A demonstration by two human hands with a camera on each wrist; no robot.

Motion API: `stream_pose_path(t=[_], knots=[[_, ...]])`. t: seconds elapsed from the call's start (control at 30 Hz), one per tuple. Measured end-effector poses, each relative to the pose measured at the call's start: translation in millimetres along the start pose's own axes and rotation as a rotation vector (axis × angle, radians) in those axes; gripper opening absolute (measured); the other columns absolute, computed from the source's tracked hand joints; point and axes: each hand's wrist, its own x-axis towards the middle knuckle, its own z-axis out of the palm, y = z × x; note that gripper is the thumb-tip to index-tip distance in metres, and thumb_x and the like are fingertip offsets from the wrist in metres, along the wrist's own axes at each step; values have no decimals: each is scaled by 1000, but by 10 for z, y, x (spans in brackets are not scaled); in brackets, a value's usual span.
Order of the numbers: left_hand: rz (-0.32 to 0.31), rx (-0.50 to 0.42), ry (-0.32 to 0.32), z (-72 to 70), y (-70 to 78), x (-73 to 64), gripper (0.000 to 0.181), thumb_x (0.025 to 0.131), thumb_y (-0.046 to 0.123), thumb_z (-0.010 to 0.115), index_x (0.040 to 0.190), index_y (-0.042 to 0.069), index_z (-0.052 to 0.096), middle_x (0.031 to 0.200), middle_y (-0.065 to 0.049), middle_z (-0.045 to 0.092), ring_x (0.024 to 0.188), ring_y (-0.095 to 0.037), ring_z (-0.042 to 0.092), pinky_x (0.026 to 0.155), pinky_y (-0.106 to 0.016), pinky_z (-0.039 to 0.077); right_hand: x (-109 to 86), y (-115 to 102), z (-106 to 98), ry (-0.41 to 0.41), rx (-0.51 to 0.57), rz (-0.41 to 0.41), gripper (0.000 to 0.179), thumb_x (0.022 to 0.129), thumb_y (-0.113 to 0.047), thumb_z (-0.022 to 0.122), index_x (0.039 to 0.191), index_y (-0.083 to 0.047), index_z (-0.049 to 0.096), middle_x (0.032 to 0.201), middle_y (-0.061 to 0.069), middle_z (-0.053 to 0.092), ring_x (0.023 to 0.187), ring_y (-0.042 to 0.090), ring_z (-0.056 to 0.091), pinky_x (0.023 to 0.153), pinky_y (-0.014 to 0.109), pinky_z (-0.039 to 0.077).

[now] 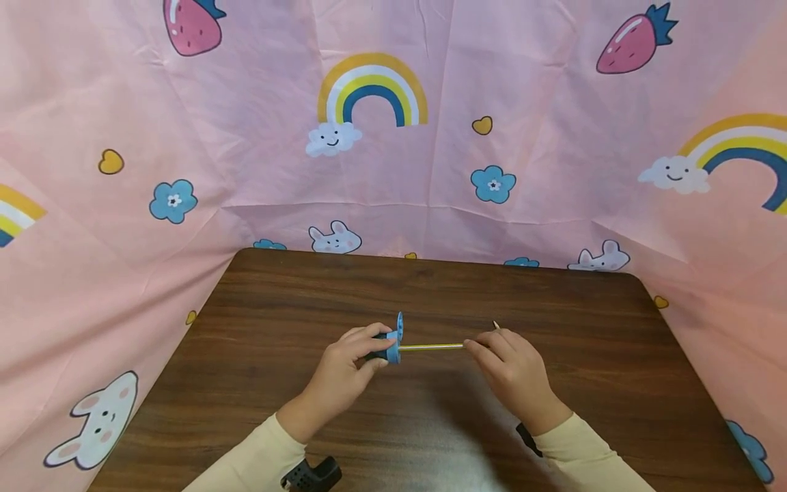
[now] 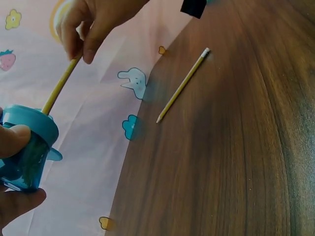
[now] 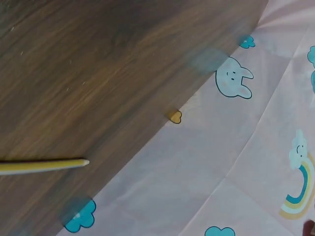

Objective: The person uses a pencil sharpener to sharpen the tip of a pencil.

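My left hand (image 1: 341,369) grips a blue pencil sharpener (image 1: 393,347), its fingers and thumb around the body. The see-through bin of the sharpener (image 2: 27,157) has something dark inside, and a round blue flap stands up from its rim. A yellow pencil (image 1: 430,346) runs level from the sharpener's opening to my right hand (image 1: 516,372), which pinches its far end between thumb and fingers. The pencil's front end is hidden inside the sharpener. In the left wrist view, a second yellow pencil (image 2: 182,87) lies on the table; my right hand mostly covers it in the head view.
The dark wooden table (image 1: 295,287) has rounded far corners. Pink printed cloth (image 1: 393,178) hangs behind it and along both sides. A black wrist device (image 1: 312,473) shows at the left sleeve, and part of another at the right wrist.
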Motion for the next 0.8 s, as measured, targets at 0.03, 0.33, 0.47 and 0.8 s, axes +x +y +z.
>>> stream_pose_path(t=[0.03,0.33,0.47,0.8], knots=[[-4,-1,-4,1,3,-2,38,77,-8,74,114,4,72,124,-5,64,110,-25,59,71,-22,56,-10,-7,4,11,4,4,31,103,-11,47,89,-5,75,81,6,62,63,21,55,56,33,51],[165,138,-18,34,-45,-33,37,76,-8,75,111,2,72,124,-8,64,113,-25,58,81,-28,57,65,-42,-95,-254,152,253,6,78,-4,79,78,-10,77,72,-4,61,65,11,55,72,37,58],[320,211,15,51,-79,-21,32,74,-10,76,104,1,75,117,-8,66,110,-25,59,85,-29,56,142,0,-159,-492,371,472,14,71,-1,82,80,-11,77,75,-7,65,68,7,61,62,25,55],[446,253,38,84,-115,-21,40,70,-22,71,101,3,75,113,-9,67,106,-25,60,85,-29,56,228,177,-197,-880,806,854,12,88,-9,69,93,0,75,71,6,65,60,5,50,52,23,45]])
